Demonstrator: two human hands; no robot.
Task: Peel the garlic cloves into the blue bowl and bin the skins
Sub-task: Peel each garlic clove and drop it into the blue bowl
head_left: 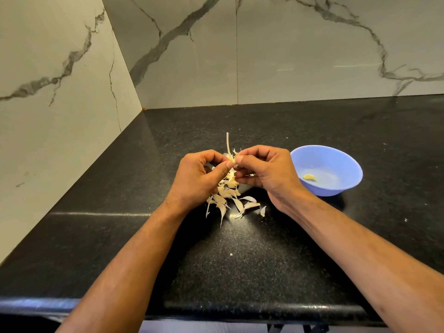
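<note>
Blue bowl point(328, 170): on the black worktop point(240, 260), holding one peeled clove point(310, 177).
Garlic piece point(231, 159): stalk upright, just left of the bowl, pinched between left hand point(201, 176) and right hand point(266, 174), both with fingers curled onto it.
Skins point(230, 200): loose heap on the worktop below the hands, left of the bowl. No bin in view.
Risk: a freed clove may drop among the skins; light skins may scatter when gathered.
</note>
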